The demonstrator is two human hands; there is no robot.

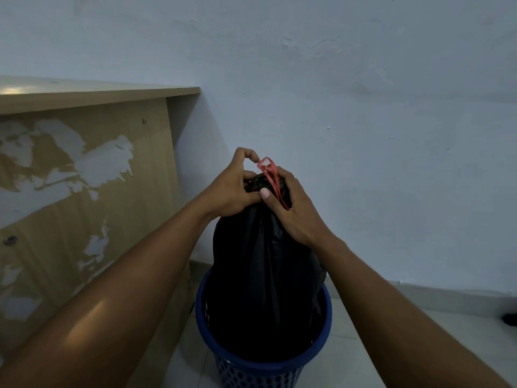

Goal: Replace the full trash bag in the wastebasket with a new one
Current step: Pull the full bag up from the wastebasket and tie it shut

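Observation:
A full black trash bag (263, 275) stands tall out of a blue perforated wastebasket (260, 368) on the floor. The bag's neck is gathered at the top, where a red drawstring (270, 175) loops upward. My left hand (237, 189) grips the gathered neck from the left, index finger and thumb arched above it. From the right, my right hand (291, 208) wraps round the neck, thumb pressed on the black plastic, the red string running under its fingers.
A worn wooden desk (84, 175) with peeling veneer stands close on the left of the basket. A pale wall (363, 107) rises right behind. Light floor tiles (377, 345) stretch to the right, with a small dark object (509, 319) at the far right edge.

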